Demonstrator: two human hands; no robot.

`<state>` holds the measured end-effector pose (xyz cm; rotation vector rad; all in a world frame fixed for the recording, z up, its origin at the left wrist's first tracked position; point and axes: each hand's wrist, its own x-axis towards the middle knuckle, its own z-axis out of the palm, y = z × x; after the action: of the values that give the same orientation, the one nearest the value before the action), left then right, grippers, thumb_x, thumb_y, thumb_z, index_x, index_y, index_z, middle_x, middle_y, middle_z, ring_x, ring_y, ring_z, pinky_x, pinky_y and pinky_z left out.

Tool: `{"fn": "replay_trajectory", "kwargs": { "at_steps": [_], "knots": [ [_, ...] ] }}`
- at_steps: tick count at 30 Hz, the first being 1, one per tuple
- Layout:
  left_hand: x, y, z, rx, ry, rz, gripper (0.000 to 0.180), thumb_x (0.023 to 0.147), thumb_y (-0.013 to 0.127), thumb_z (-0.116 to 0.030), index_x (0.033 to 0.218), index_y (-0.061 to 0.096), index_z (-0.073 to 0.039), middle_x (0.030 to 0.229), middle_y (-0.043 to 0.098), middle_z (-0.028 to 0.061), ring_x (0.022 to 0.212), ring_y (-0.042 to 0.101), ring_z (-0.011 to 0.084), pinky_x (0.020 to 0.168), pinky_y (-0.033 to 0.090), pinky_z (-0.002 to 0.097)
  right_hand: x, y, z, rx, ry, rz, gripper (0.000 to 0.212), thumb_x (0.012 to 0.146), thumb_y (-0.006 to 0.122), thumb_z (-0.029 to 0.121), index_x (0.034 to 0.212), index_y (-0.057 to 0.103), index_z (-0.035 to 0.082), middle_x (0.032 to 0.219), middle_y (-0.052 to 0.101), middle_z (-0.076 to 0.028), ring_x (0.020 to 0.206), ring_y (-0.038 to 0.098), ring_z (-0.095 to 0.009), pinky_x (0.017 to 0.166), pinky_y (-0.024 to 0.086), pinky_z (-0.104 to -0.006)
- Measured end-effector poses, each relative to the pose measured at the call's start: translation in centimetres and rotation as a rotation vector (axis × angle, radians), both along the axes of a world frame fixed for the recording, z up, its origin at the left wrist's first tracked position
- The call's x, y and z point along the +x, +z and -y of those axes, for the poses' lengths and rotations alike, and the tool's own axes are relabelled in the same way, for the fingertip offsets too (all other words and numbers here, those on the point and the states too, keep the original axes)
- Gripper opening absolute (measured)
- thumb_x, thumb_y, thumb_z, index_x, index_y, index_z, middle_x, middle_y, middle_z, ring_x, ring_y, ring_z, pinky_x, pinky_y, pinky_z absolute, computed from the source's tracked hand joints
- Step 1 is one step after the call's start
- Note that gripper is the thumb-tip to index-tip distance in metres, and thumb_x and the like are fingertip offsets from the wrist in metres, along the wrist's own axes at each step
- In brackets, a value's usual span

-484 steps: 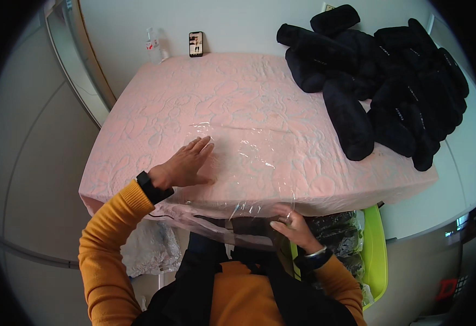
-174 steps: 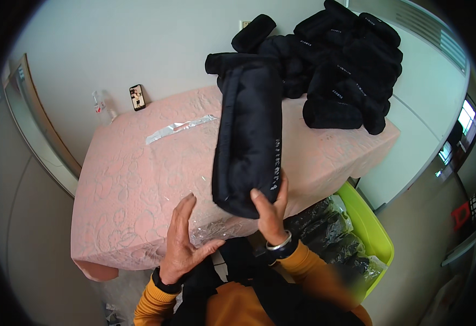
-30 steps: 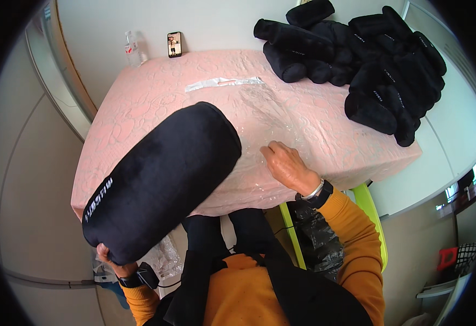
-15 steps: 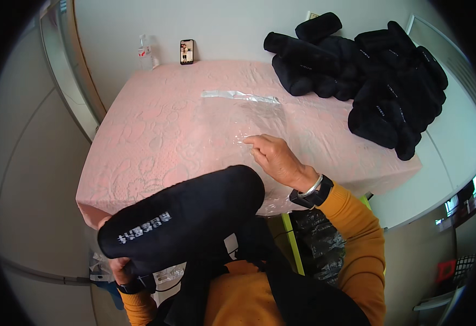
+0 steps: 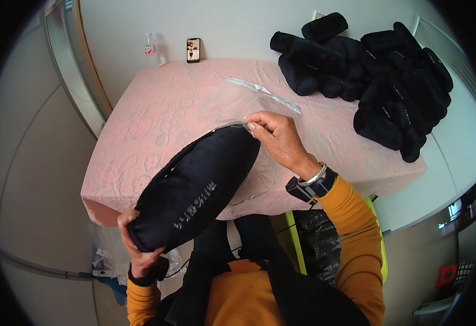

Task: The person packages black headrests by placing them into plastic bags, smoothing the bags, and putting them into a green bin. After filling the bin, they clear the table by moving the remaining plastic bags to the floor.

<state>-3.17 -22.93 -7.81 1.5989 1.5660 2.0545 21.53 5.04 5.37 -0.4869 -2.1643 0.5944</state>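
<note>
A long black rolled pillow [image 5: 194, 190] with pale lettering lies slanted over the near edge of the pink-covered table [image 5: 156, 119]. My left hand [image 5: 134, 244] grips its lower end, below the table edge. My right hand [image 5: 276, 138] pinches the open edge of a clear plastic bag [image 5: 249, 100] right at the pillow's upper end. The bag lies flat on the cloth and reaches away toward the far side.
A heap of several more black rolls [image 5: 379, 70] fills the table's far right corner. A clear bottle [image 5: 151, 50] and a small dark phone [image 5: 193, 50] stand by the wall. A yellow-green bin [image 5: 376, 239] with dark bags sits at my right.
The black pillow has swung up from my lap so its upper end now meets the bag's mouth. My right hand went from flat on the plastic to pinching its edge.
</note>
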Motion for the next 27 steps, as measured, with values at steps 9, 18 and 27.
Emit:
{"fn": "replay_trajectory", "kwargs": {
  "at_steps": [9, 18, 27],
  "knots": [
    [6.1, -0.9, -5.9, 0.012, 0.039, 0.091, 0.082, 0.065, 0.085, -0.006, 0.131, 0.036, -0.004, 0.123, 0.042, 0.009, 0.118, 0.043, 0.0217, 0.107, 0.03, 0.0334, -0.4, -0.2, 3.8, -0.005, 0.205, -0.171, 0.013, 0.093, 0.061, 0.001, 0.103, 0.068, 0.001, 0.08, 0.062, -0.001, 0.067, 0.055, -0.007, 0.058, 0.045, -0.0227],
    [9.2, 1.5, -11.5, -0.2, -0.097, 0.407, 0.079, 0.073, 0.08, 0.001, 0.137, 0.034, -0.003, 0.119, 0.051, 0.0085, 0.11, 0.051, 0.0191, 0.098, 0.042, 0.0328, 0.8, -1.5, 8.3, -0.033, 0.371, -0.13, 0.015, 0.09, 0.063, -0.003, 0.104, 0.067, 0.0, 0.082, 0.059, -0.006, 0.069, 0.058, -0.014, 0.058, 0.045, -0.0261],
    [7.0, -0.5, -14.3, -0.072, -0.128, 0.099, 0.079, 0.071, 0.08, 0.004, 0.137, 0.036, -0.002, 0.122, 0.052, 0.0096, 0.108, 0.052, 0.0176, 0.094, 0.046, 0.0317, 1.5, -2.6, 8.3, 0.007, 0.382, -0.143, 0.019, 0.089, 0.064, -0.002, 0.109, 0.065, 0.0, 0.088, 0.06, -0.008, 0.073, 0.061, -0.018, 0.061, 0.048, -0.0286]
  ]
}}
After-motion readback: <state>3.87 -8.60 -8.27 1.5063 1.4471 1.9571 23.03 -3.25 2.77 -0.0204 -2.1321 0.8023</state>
